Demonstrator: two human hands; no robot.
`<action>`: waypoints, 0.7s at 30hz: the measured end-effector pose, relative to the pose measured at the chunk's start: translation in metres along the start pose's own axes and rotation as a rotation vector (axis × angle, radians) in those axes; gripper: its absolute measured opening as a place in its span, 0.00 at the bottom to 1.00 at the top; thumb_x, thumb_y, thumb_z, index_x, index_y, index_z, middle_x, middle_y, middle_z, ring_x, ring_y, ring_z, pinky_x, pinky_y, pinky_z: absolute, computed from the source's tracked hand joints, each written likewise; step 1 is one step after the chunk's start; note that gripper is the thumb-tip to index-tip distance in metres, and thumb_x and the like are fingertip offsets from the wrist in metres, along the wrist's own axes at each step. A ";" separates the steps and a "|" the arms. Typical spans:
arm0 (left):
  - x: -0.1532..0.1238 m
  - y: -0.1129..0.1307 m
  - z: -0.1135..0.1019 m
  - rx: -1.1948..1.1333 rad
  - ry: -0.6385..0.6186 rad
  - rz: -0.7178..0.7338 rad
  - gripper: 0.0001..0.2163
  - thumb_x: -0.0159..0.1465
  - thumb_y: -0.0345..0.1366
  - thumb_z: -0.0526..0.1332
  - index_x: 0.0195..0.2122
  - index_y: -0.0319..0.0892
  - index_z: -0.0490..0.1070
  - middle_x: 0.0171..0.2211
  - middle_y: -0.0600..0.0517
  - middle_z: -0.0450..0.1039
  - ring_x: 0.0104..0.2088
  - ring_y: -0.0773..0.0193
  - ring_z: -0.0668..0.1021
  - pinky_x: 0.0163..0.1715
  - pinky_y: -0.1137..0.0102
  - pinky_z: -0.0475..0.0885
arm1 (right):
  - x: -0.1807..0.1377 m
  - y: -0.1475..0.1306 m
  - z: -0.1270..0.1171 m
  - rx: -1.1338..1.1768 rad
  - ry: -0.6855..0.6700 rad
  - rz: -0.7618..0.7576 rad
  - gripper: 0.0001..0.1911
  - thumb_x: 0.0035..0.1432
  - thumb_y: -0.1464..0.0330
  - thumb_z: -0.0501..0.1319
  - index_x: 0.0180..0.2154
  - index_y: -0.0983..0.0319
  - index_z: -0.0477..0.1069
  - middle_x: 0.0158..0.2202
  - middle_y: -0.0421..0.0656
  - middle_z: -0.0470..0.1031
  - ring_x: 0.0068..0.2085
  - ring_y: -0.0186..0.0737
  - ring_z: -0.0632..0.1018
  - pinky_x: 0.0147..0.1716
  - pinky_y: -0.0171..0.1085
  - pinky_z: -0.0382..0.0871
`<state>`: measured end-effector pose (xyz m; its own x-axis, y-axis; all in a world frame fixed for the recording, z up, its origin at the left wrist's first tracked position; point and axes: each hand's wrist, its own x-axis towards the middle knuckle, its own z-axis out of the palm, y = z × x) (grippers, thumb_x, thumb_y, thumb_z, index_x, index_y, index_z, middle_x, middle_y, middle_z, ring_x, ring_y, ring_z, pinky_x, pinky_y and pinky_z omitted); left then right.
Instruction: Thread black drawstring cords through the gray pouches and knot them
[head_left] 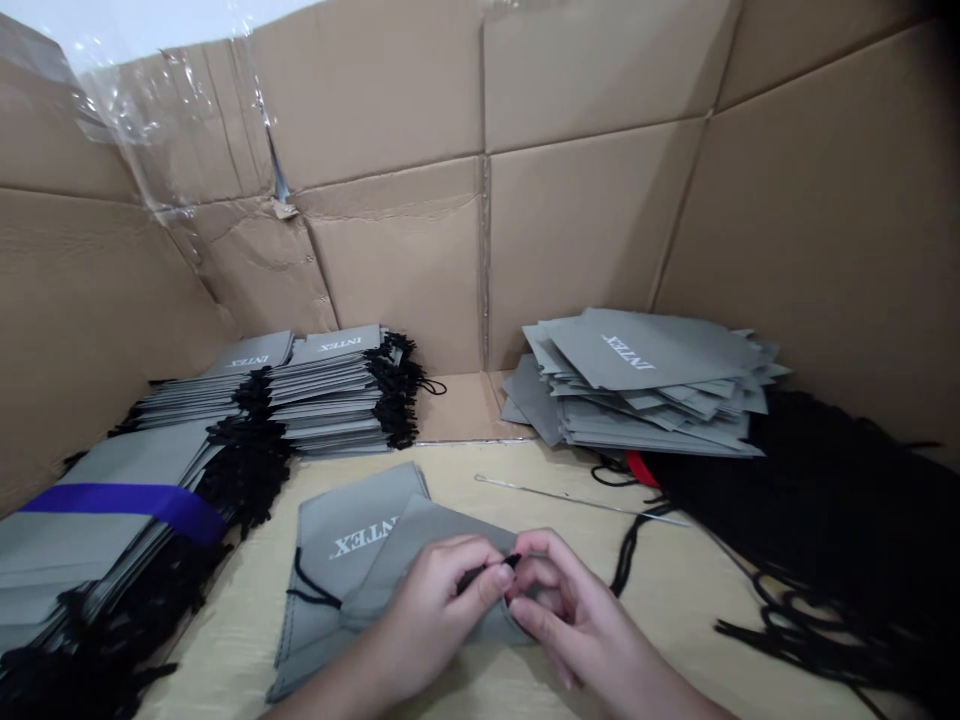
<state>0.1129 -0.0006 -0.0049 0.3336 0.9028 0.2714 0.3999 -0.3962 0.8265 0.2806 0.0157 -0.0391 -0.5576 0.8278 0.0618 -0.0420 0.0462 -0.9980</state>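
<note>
Between my hands lies a grey drawstring pouch point(431, 540), its top corner under my fingers. My left hand point(454, 595) is closed in a pinch on the black cord point(471, 577) at that corner. My right hand point(562, 605) curls round the same edge, with thumb and fingertips close to the cord; what its fingers grip is partly hidden. Beneath the held pouch rest other grey pouches point(322, 535), the upper one printed INTEX, with a black cord at its side. Beyond my right hand, a thin wire tool with a looped end point(540, 489) lies on the table.
Neat stacks of corded pouches point(330, 400) stand at the back left. Nearer, a purple band point(124, 502) wraps another stack. A loose pile of grey pouches point(652, 370) sits back right, beside a heap of black cords point(817, 520). Cardboard walls point(405, 260) enclose the table.
</note>
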 end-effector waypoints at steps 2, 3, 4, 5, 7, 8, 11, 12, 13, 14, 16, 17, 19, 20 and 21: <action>0.000 0.001 0.001 -0.063 0.008 -0.029 0.17 0.64 0.44 0.51 0.22 0.40 0.61 0.22 0.57 0.59 0.26 0.70 0.64 0.27 0.76 0.58 | 0.000 -0.005 0.000 -0.019 0.017 -0.023 0.17 0.55 0.57 0.60 0.40 0.56 0.56 0.28 0.35 0.63 0.24 0.29 0.64 0.15 0.26 0.54; 0.000 0.001 0.001 -0.098 0.010 -0.043 0.18 0.64 0.45 0.52 0.21 0.40 0.62 0.22 0.57 0.59 0.25 0.70 0.64 0.27 0.76 0.58 | 0.000 -0.007 0.000 -0.026 0.017 -0.039 0.16 0.55 0.57 0.60 0.40 0.57 0.57 0.28 0.36 0.63 0.25 0.30 0.64 0.18 0.27 0.55; 0.000 0.001 0.002 -0.134 0.009 -0.057 0.18 0.63 0.46 0.52 0.21 0.39 0.63 0.21 0.57 0.59 0.25 0.70 0.63 0.26 0.75 0.58 | 0.000 -0.009 0.000 -0.032 0.015 -0.053 0.16 0.55 0.58 0.60 0.39 0.57 0.57 0.28 0.36 0.63 0.26 0.30 0.65 0.21 0.27 0.57; 0.000 0.001 0.002 -0.172 0.006 -0.067 0.18 0.63 0.47 0.53 0.22 0.39 0.64 0.21 0.57 0.60 0.25 0.69 0.64 0.26 0.75 0.58 | 0.000 -0.011 0.000 -0.037 0.007 -0.062 0.16 0.55 0.59 0.60 0.39 0.58 0.57 0.28 0.35 0.63 0.27 0.30 0.65 0.23 0.28 0.58; 0.001 0.000 0.002 -0.243 -0.003 -0.075 0.19 0.61 0.49 0.55 0.22 0.38 0.67 0.21 0.56 0.63 0.25 0.69 0.65 0.27 0.75 0.59 | 0.001 -0.013 0.000 -0.051 -0.013 -0.078 0.15 0.55 0.59 0.60 0.38 0.58 0.57 0.27 0.35 0.62 0.28 0.32 0.66 0.27 0.30 0.58; 0.002 -0.001 0.002 -0.273 -0.005 -0.080 0.20 0.60 0.50 0.55 0.22 0.38 0.69 0.20 0.55 0.64 0.25 0.69 0.65 0.27 0.75 0.60 | 0.001 -0.013 0.001 -0.068 -0.021 -0.087 0.15 0.55 0.59 0.60 0.38 0.58 0.57 0.27 0.35 0.61 0.29 0.32 0.65 0.28 0.30 0.58; 0.003 -0.002 0.002 -0.360 0.013 -0.124 0.20 0.56 0.52 0.59 0.22 0.37 0.73 0.20 0.53 0.70 0.24 0.67 0.68 0.27 0.74 0.63 | 0.002 -0.011 0.003 -0.153 -0.021 -0.149 0.10 0.59 0.60 0.54 0.37 0.58 0.56 0.25 0.34 0.59 0.27 0.33 0.64 0.26 0.31 0.57; 0.003 -0.001 0.002 -0.388 0.022 -0.149 0.20 0.55 0.51 0.61 0.22 0.37 0.74 0.20 0.52 0.72 0.24 0.66 0.70 0.27 0.74 0.63 | 0.002 -0.010 0.004 -0.182 -0.010 -0.176 0.08 0.61 0.61 0.52 0.36 0.58 0.56 0.24 0.34 0.59 0.26 0.32 0.64 0.26 0.31 0.57; 0.002 -0.001 0.002 -0.417 0.026 -0.177 0.19 0.54 0.50 0.62 0.22 0.37 0.75 0.21 0.51 0.73 0.24 0.65 0.71 0.27 0.74 0.64 | 0.003 -0.009 0.005 -0.205 0.004 -0.203 0.07 0.62 0.62 0.50 0.36 0.58 0.55 0.23 0.34 0.59 0.26 0.32 0.63 0.25 0.31 0.57; 0.002 0.000 0.002 -0.447 0.024 -0.203 0.18 0.54 0.49 0.63 0.22 0.37 0.76 0.21 0.50 0.75 0.25 0.64 0.72 0.28 0.73 0.65 | 0.003 -0.009 0.006 -0.222 0.019 -0.229 0.06 0.63 0.63 0.48 0.36 0.58 0.55 0.23 0.34 0.59 0.25 0.32 0.63 0.25 0.31 0.57; 0.000 0.003 0.001 -0.510 0.012 -0.247 0.15 0.54 0.46 0.64 0.22 0.37 0.78 0.22 0.49 0.76 0.26 0.63 0.74 0.29 0.73 0.66 | 0.003 -0.008 0.007 -0.245 0.030 -0.267 0.06 0.64 0.64 0.46 0.35 0.58 0.53 0.23 0.34 0.60 0.25 0.32 0.63 0.25 0.31 0.57; 0.000 0.005 0.001 -0.548 0.009 -0.265 0.14 0.54 0.45 0.65 0.23 0.37 0.78 0.22 0.49 0.77 0.26 0.63 0.74 0.30 0.73 0.66 | 0.003 -0.009 0.007 -0.265 0.026 -0.280 0.05 0.64 0.65 0.46 0.35 0.58 0.53 0.23 0.35 0.60 0.24 0.32 0.63 0.24 0.30 0.57; -0.002 0.007 0.001 -0.635 0.012 -0.302 0.11 0.54 0.42 0.65 0.23 0.37 0.78 0.22 0.50 0.77 0.27 0.64 0.75 0.31 0.74 0.67 | 0.003 -0.010 0.007 -0.332 0.015 -0.301 0.03 0.63 0.66 0.46 0.35 0.58 0.53 0.23 0.35 0.60 0.23 0.32 0.63 0.23 0.30 0.57; -0.003 0.008 0.001 -0.678 0.014 -0.323 0.10 0.54 0.40 0.66 0.24 0.37 0.78 0.23 0.50 0.77 0.28 0.64 0.75 0.32 0.74 0.67 | 0.003 -0.011 0.006 -0.378 0.021 -0.311 0.02 0.62 0.67 0.46 0.35 0.58 0.53 0.23 0.35 0.61 0.23 0.32 0.64 0.22 0.30 0.58; -0.003 0.009 0.001 -0.719 0.014 -0.346 0.09 0.54 0.39 0.66 0.25 0.37 0.78 0.23 0.50 0.77 0.28 0.65 0.75 0.32 0.74 0.67 | 0.003 -0.012 0.006 -0.435 0.035 -0.321 0.01 0.61 0.68 0.46 0.35 0.58 0.53 0.22 0.35 0.62 0.23 0.32 0.65 0.22 0.30 0.58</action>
<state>0.1164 -0.0073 0.0010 0.2785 0.9588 -0.0565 -0.1711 0.1074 0.9794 0.2744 0.0143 -0.0270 -0.5453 0.7514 0.3715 0.1452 0.5211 -0.8410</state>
